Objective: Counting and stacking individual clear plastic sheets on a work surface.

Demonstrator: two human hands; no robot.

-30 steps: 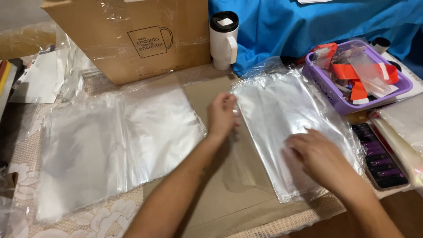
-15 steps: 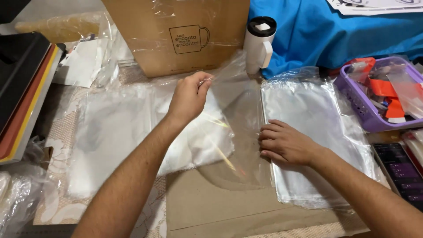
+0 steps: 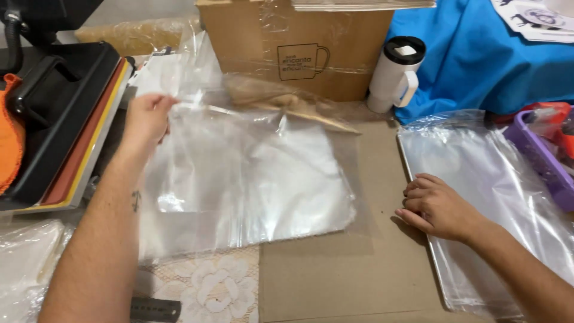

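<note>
Left hand (image 3: 145,119) pinches a clear plastic bag (image 3: 239,173) over cardboard (image 3: 335,281); right hand (image 3: 436,206) rests loosely curled, empty, on the bag stack (image 3: 502,197) beneath it.

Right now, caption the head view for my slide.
Left hand lifts a clear plastic bag; right hand rests on the bag stack.

Brown cardboard sheet (image 3: 335,281) covers the lace tablecloth (image 3: 209,293), evenly lit.
</note>
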